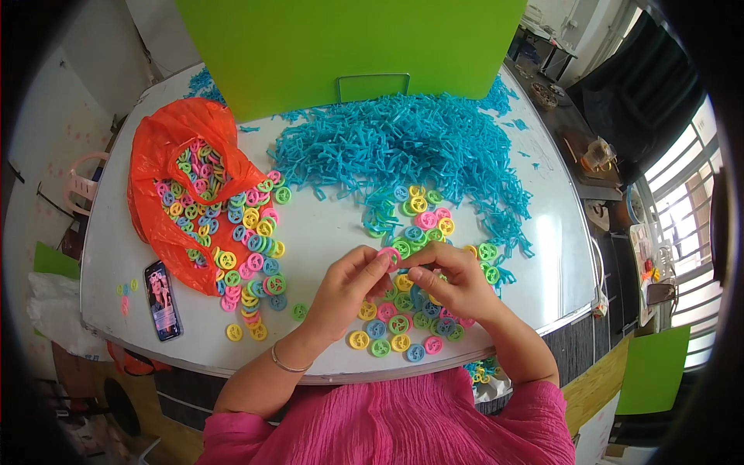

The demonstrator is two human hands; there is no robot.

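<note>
Near the middle of the table, my left hand [353, 287] pinches a small pink plastic wheel [389, 256] between thumb and fingertips. Close beside it, my right hand [453, 277] is closed, its index fingertip by the wheel's edge; whatever its thumb and fingers hold is too small to make out. Beneath and around both hands lie loose plastic wheels [400, 324] in pink, yellow, green and blue, with spoked centres. Behind them spreads a large heap of small blue plastic pieces [395, 147], some strewn among the wheels.
An open red plastic bag [155, 147] spills more coloured wheels at the left. A phone [162, 302] with a lit screen lies at the table's left front. Across the back stands a bright green panel [349, 46] with a wire handle. The white table [554, 232] has a rounded edge.
</note>
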